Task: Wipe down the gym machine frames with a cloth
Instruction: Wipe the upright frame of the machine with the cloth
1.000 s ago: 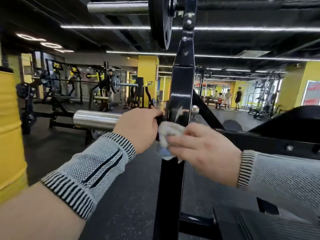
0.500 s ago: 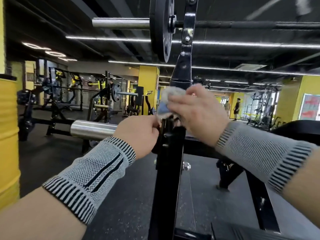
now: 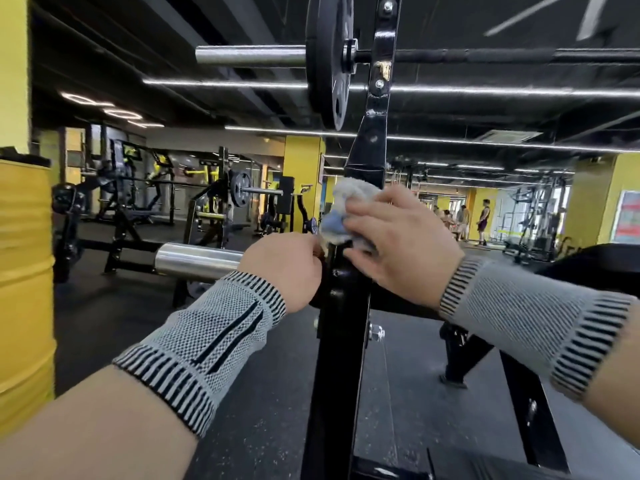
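Note:
A black upright post (image 3: 337, 358) of the gym machine frame rises through the middle of the view. My right hand (image 3: 398, 244) holds a crumpled white and blue cloth (image 3: 343, 209) against the post at about chest height. Just left of the post, my left hand (image 3: 287, 268) is curled at the inner end of a chrome bar sleeve (image 3: 197, 259) that sticks out leftward. What its fingers hold is hidden. Both wrists wear grey knitted sleeves.
Overhead, a barbell (image 3: 249, 56) with a black plate (image 3: 330, 60) rests on the post. A yellow padded column (image 3: 24, 271) stands at the left edge. A black bench frame (image 3: 519, 379) lies lower right. Other racks (image 3: 221, 202) and people (image 3: 483, 220) stand farther back.
My right hand slid the cloth up the post from waist height to chest height, then held near there. The view tilted up. My left hand stayed by the chrome sleeve.

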`<state>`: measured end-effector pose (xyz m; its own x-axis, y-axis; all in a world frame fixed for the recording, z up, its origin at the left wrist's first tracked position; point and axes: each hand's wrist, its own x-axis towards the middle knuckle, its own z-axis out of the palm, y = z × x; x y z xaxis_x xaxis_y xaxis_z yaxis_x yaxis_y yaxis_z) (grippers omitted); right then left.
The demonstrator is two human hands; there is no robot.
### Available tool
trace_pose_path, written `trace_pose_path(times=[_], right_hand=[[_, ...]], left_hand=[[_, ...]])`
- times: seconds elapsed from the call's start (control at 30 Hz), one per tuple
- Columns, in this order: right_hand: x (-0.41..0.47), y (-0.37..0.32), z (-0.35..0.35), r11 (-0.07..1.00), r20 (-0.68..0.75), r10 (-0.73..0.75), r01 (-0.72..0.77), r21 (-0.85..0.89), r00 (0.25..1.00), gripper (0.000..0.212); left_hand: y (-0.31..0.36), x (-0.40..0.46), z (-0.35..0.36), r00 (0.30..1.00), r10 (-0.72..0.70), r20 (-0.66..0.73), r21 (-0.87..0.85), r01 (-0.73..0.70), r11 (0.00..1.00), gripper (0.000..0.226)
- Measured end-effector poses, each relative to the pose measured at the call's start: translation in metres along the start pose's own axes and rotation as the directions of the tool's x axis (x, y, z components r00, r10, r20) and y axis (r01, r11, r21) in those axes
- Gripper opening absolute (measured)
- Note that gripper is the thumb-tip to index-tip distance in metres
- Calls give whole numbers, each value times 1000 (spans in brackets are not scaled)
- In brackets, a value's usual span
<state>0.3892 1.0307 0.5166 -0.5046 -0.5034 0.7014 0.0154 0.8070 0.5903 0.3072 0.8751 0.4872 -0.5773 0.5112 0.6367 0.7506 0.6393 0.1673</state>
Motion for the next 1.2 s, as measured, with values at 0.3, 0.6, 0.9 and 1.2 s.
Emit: trace_pose_path(times=[0.3,0.6,0.9,1.2], right_hand=[[41,16,-37,941,25,237,-236,243,971,32],[-28,-28,-13,956,169,-95,43,289,981,35],[21,3,-19,986,99,164,-166,13,981,39],[32,5,-37,779,121,410,-416,470,904,14]], left_hand=[[6,1,-5,995,-67,75,-2,68,998,28],[10,-8,-1,996,-81,30,25,80,996,13],[7,-16,7,996,-69,62,1,69,998,44],[8,-20,7,994,-77,81,56,73,996,38]])
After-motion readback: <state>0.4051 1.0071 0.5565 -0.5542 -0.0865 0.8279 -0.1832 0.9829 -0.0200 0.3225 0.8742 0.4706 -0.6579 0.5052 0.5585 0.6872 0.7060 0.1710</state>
